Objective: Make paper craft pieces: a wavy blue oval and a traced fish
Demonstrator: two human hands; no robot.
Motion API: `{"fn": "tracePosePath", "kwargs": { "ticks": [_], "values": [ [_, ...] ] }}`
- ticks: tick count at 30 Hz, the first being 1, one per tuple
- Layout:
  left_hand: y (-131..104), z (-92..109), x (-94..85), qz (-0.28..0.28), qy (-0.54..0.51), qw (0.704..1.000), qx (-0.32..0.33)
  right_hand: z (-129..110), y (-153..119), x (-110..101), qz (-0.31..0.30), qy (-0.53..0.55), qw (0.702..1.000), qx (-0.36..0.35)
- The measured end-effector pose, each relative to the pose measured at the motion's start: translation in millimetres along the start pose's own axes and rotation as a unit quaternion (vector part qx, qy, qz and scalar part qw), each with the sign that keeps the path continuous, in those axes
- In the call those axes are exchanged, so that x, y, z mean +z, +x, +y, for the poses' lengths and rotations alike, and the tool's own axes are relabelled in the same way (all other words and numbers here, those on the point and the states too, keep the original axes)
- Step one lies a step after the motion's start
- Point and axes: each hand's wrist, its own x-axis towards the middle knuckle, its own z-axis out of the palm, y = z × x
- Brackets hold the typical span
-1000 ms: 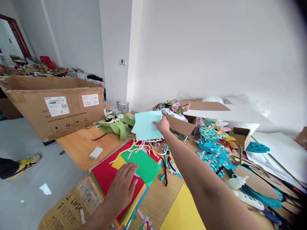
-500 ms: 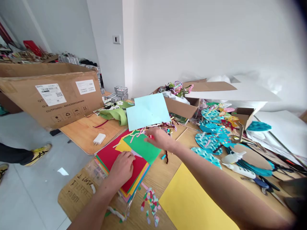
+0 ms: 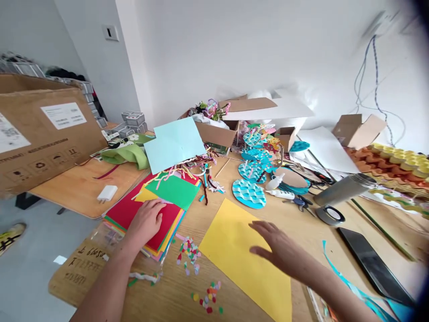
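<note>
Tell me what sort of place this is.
Probably a craft workroom, judging by the stack of coloured paper, the loose multicoloured bits and the blue disc with wavy strips.

Head cam looks fwd/down, close over L hand (image 3: 145,221), R hand (image 3: 277,246); wall (image 3: 234,49) beyond.

White walls (image 3: 251,49) rise behind a wooden table (image 3: 161,304).

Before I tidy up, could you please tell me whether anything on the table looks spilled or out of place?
Yes: coloured dots lie strewn in two clusters on the tabletop, left of the yellow sheet, as if spilled rather than gathered.
</note>
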Motion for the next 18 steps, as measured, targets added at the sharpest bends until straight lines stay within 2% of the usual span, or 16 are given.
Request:
{"fn": "tracePosePath", "kwargs": {
  "ticks": [3,5,12,18],
  "values": [
    [0.0,3.5,-3.4,-0.009,0.01,1.0,-0.004,8.6,-27.2,38.2,-0.048,-0.015,0.998,0.044],
    [-0.8,4.8,-6.0,-0.02,0.016,1.0,-0.003,11.1,-33.7,50.9,-0.056,-0.019,0.996,0.063],
    [-8.3,-2.4,-15.5,-0.049,-0.004,0.998,0.026,14.8,-39.9,53.1,-0.027,0.042,0.998,0.047],
    [-31.2,3.3,-29.1,-0.123,0.003,0.992,-0.011,20.3,-43.5,62.0,-0.007,0.038,0.998,0.039]
  ]
}}
